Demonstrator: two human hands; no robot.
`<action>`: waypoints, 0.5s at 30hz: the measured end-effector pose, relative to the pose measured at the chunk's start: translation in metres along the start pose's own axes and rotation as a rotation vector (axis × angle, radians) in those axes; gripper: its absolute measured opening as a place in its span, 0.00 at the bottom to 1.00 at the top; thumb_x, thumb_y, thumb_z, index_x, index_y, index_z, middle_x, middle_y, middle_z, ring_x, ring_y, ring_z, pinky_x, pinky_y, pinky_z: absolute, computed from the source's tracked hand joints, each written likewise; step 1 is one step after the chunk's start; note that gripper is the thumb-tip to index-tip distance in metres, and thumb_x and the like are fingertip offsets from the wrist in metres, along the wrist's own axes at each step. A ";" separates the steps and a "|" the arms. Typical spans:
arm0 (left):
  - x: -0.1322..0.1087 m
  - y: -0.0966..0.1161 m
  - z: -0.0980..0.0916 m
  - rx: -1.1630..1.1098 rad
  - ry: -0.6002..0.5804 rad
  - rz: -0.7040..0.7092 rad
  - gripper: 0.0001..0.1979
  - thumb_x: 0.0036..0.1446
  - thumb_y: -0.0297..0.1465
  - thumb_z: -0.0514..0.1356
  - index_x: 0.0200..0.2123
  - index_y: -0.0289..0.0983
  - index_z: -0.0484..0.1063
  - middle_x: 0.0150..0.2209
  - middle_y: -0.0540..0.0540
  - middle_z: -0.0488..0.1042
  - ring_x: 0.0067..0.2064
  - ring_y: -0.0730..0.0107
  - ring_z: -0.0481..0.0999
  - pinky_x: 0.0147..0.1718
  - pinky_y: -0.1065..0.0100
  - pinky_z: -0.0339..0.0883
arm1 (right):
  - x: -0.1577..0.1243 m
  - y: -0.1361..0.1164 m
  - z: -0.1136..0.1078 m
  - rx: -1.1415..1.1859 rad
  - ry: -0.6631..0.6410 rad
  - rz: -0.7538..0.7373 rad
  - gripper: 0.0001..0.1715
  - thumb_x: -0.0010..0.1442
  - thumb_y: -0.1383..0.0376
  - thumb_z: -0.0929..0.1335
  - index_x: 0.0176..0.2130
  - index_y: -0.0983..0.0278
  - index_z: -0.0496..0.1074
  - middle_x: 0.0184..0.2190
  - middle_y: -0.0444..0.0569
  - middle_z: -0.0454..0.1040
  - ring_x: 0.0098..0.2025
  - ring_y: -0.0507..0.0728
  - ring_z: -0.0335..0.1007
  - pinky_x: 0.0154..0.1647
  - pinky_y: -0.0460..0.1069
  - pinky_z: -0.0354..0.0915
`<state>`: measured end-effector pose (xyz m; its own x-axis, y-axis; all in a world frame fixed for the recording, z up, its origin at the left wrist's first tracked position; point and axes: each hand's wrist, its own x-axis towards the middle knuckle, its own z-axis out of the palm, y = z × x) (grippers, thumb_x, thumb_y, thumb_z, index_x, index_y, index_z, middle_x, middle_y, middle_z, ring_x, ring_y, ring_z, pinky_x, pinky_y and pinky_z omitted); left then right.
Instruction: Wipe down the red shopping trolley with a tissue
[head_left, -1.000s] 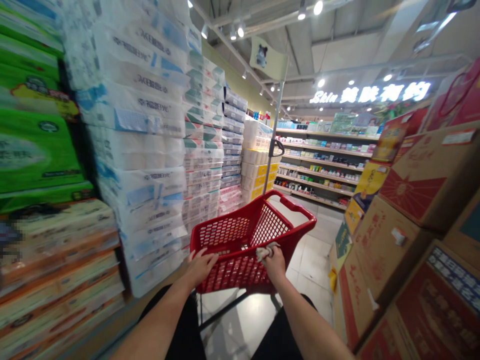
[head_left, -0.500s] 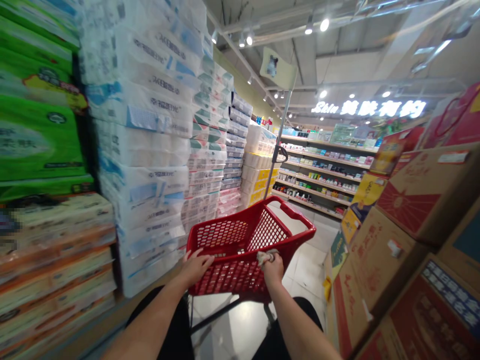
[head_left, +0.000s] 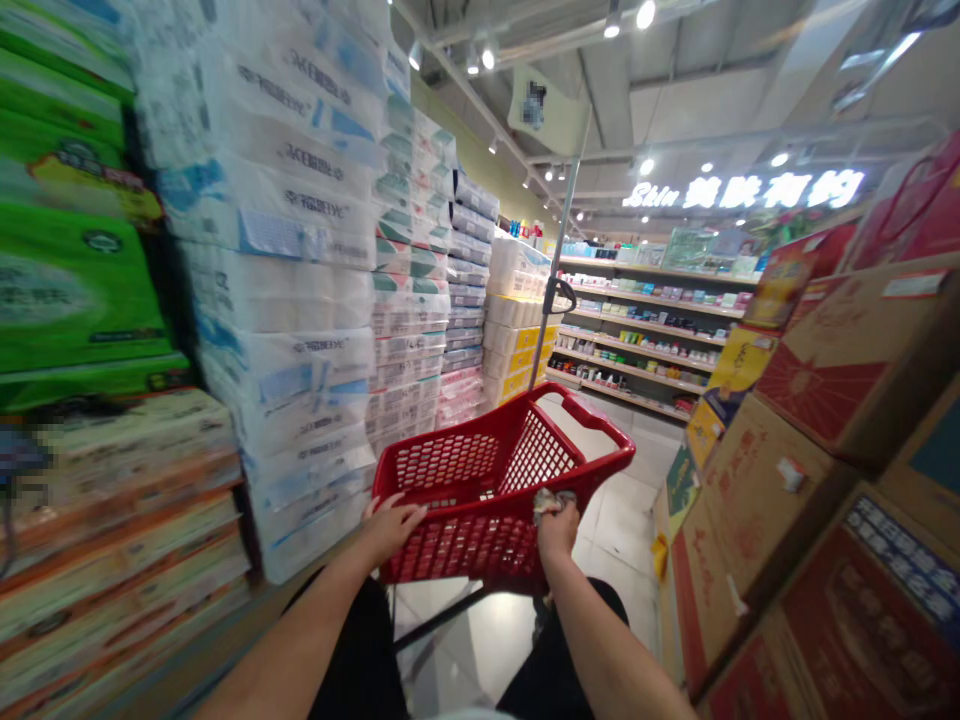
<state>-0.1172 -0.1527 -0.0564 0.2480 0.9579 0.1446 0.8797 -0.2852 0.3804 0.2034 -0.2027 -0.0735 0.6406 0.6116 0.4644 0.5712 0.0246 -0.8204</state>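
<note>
A red plastic basket cart [head_left: 480, 470] with a mesh body stands in the aisle right in front of me. My left hand [head_left: 390, 527] rests on its near left rim, fingers curled over the edge. My right hand [head_left: 556, 525] is closed on a crumpled grey cloth [head_left: 551, 500] and presses it against the near right rim. A thin pole [head_left: 553, 262] with a small flag at the top rises from the cart's far side. The basket looks empty inside.
Tall stacks of packaged tissue and toilet paper [head_left: 300, 280] line the left side. Cardboard cartons [head_left: 825, 440] are piled along the right. The tiled floor [head_left: 622, 520] runs ahead to shelves of small goods [head_left: 645, 340] under a lit sign.
My right hand with the cloth has slid a little to the right along the rim. The cart has shifted slightly and my view has swayed. My left hand keeps its place.
</note>
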 end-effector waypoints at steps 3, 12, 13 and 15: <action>-0.002 -0.001 0.003 0.019 0.007 0.001 0.22 0.64 0.47 0.44 0.42 0.51 0.77 0.53 0.54 0.75 0.65 0.58 0.58 0.64 0.46 0.35 | -0.021 -0.005 0.013 0.010 0.049 0.036 0.16 0.48 0.64 0.65 0.39 0.66 0.71 0.37 0.58 0.74 0.40 0.64 0.71 0.43 0.53 0.62; -0.005 0.001 0.006 0.073 0.054 0.024 0.21 0.66 0.43 0.44 0.43 0.51 0.77 0.50 0.54 0.77 0.63 0.59 0.62 0.63 0.46 0.39 | 0.001 0.010 0.000 0.134 0.103 0.151 0.14 0.47 0.61 0.67 0.34 0.65 0.72 0.34 0.53 0.73 0.36 0.61 0.69 0.40 0.51 0.63; -0.005 0.001 0.004 0.077 0.054 0.019 0.21 0.66 0.42 0.44 0.43 0.51 0.77 0.50 0.54 0.77 0.62 0.59 0.63 0.63 0.46 0.39 | 0.001 0.010 0.001 0.125 0.118 0.155 0.13 0.48 0.60 0.67 0.34 0.65 0.72 0.34 0.53 0.73 0.37 0.62 0.69 0.40 0.52 0.63; -0.006 0.001 0.002 0.083 0.052 0.007 0.21 0.66 0.41 0.44 0.42 0.52 0.78 0.50 0.54 0.77 0.61 0.59 0.64 0.63 0.46 0.40 | -0.007 0.004 0.008 0.148 0.063 0.080 0.15 0.50 0.60 0.66 0.36 0.65 0.72 0.36 0.54 0.73 0.39 0.62 0.70 0.42 0.52 0.64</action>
<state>-0.1169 -0.1586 -0.0590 0.2349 0.9522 0.1954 0.9091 -0.2864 0.3026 0.1972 -0.2002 -0.0831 0.7149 0.5652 0.4117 0.4384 0.0964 -0.8936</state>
